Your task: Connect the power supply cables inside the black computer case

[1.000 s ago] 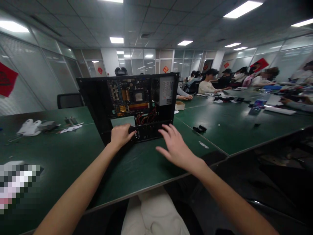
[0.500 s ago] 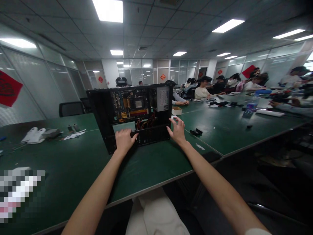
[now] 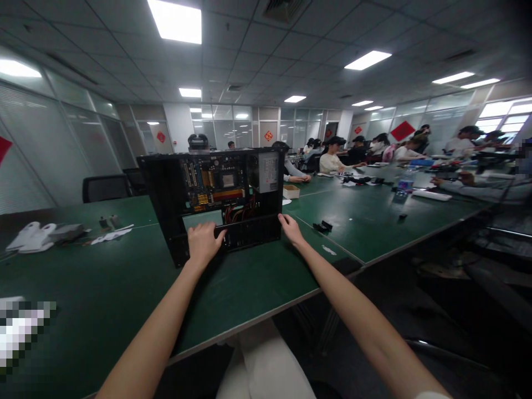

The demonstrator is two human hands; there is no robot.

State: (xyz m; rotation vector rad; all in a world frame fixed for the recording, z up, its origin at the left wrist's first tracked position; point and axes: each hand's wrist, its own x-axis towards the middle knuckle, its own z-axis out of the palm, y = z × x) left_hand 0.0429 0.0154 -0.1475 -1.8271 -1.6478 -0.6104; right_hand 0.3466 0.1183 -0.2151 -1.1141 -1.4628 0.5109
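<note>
A black computer case point(image 3: 164, 208) stands upright on the green table, its open side facing me. Inside it sit a motherboard point(image 3: 228, 180), a power supply point(image 3: 269, 172) at the upper right, and red and yellow cables point(image 3: 244, 211). My left hand point(image 3: 203, 244) is closed over the black strip point(image 3: 249, 230) across the lower part of the case, with the thumb on the near side. At the case's right edge, low down, my right hand point(image 3: 290, 228) pinches the rim. The far fingertips of both hands are hidden.
The green table point(image 3: 249, 282) ends close to my lap. White items point(image 3: 31, 237) and a grey block point(image 3: 70, 235) lie to the left. On the right are a black plastic part point(image 3: 323, 226), a small box point(image 3: 291, 192) and a bottle point(image 3: 402, 185). Several people sit beyond.
My right hand has gone from spread fingers beside the case to a pinch on its right edge. My left hand keeps its hold. The view has turned slightly right.
</note>
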